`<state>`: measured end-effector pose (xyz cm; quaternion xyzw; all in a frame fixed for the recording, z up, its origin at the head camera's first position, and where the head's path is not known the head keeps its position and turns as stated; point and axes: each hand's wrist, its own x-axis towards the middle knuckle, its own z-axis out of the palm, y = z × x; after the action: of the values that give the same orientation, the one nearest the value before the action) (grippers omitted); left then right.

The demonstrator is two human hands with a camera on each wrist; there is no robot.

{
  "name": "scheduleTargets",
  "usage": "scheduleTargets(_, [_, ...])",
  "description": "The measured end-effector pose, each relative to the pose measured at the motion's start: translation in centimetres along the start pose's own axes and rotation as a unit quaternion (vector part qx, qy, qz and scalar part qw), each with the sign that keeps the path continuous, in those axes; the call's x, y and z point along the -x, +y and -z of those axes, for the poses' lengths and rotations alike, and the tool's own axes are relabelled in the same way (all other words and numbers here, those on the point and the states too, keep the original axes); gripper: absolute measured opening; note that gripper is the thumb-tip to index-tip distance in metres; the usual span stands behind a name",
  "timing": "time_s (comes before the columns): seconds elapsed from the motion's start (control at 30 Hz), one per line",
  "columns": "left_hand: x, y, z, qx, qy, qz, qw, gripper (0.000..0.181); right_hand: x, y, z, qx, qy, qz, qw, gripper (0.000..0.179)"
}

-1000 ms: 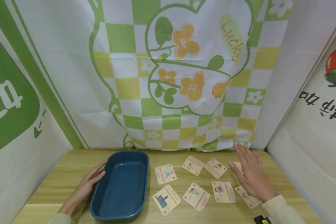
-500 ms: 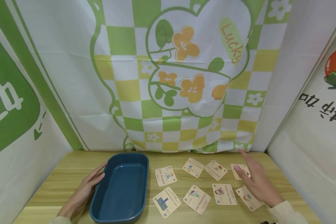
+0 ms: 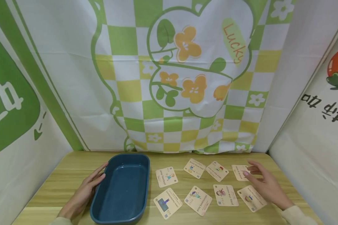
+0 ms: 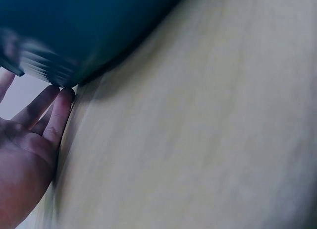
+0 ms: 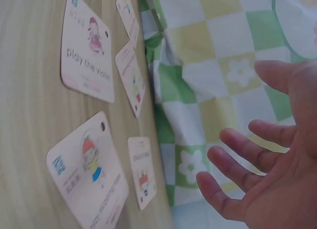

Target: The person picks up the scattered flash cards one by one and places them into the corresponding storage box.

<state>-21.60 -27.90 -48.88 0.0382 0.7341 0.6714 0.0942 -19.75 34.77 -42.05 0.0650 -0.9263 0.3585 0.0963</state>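
My left hand [image 3: 83, 190] rests against the left side of a dark blue rectangular tray [image 3: 118, 187], its fingers fairly straight along the outer wall. In the left wrist view, fingertips [image 4: 62, 97] touch the underside edge of the tray. My right hand [image 3: 267, 186] hovers at the right of several square picture cards, holding nothing, with its fingers loosely bent and spread. Nearest to it are the back right card [image 3: 239, 172], partly behind the thumb, and the front right card [image 3: 250, 198]. A "play the violin" card [image 5: 88, 55] shows in the right wrist view.
Two rough rows of cards lie flat on the wooden table [image 3: 59, 175], including a "play football" card [image 3: 166, 177] and a "play badminton" card [image 3: 198, 200]. A checked green and white cloth [image 3: 174, 125] hangs behind the table. White printed panels stand on both sides.
My right hand has drawn back to the right and turned, with its fingers bending more. The back right card now shows more fully. My left hand and the tray stay in place.
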Motion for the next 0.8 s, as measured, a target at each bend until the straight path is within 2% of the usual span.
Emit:
scheduleTargets(0.2, [0.0, -0.1, 0.1, 0.002, -0.003, -0.007, 1.0000, 0.062, 0.3, 1.8, 0.4, -0.006, -0.028, -0.045, 0.9986, 0.067])
scheduleTargets(0.43, [0.0, -0.1, 0.0, 0.005, -0.003, -0.010, 0.9999, 0.062, 0.9, 4.3, 0.5, -0.014, -0.050, -0.059, 0.9969, 0.076])
scheduleTargets(0.8, [0.0, -0.1, 0.0, 0.001, -0.001, 0.001, 1.0000, 0.063, 1.9, 7.3, 0.4, 0.006, -0.089, -0.075, 0.9932, 0.085])
